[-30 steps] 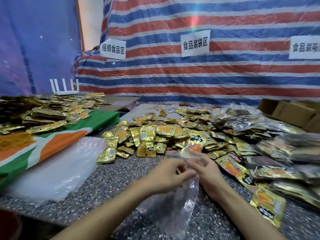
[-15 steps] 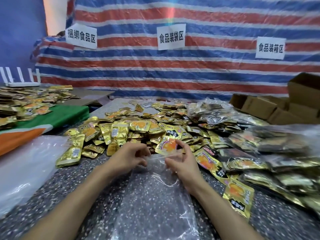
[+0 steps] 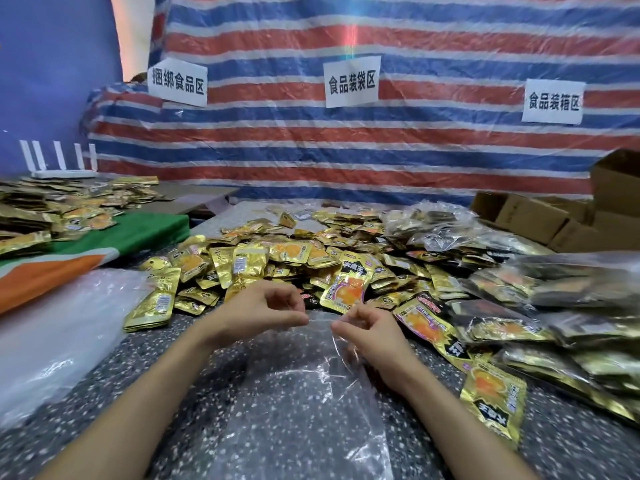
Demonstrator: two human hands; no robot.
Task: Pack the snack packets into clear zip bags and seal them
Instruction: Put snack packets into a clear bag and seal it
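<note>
Looking down from the head view, a clear zip bag (image 3: 298,393) lies flat on the speckled desk (image 3: 121,393) between the person's two forearms, with its mouth edge pointing away from the body. The left grip (image 3: 258,313) has its fingers curled and its thumb stretched toward the bag's top edge, pinching the left end of that edge. The right grip (image 3: 367,327) is curled the same way and pinches the right end, so the mouth of the bag runs between the two. The bag looks empty, and the speckled surface shows through it.

Just beyond the hands a wide heap of gold snack packets (image 3: 284,258) covers the middle of the desk. One loose packet (image 3: 495,400) lies beside the right forearm. On the right, filled clear bags (image 3: 554,282) are piled in front of open cardboard boxes (image 3: 540,216). On the left lies a stack of empty clear bags (image 3: 52,334), beside a green-and-orange cloth (image 3: 104,244) that carries more packets. A white router (image 3: 59,173) stands at the far left. Behind everything hangs a red, white and blue striped tarp (image 3: 346,150) with three white paper signs (image 3: 351,83) on it.
</note>
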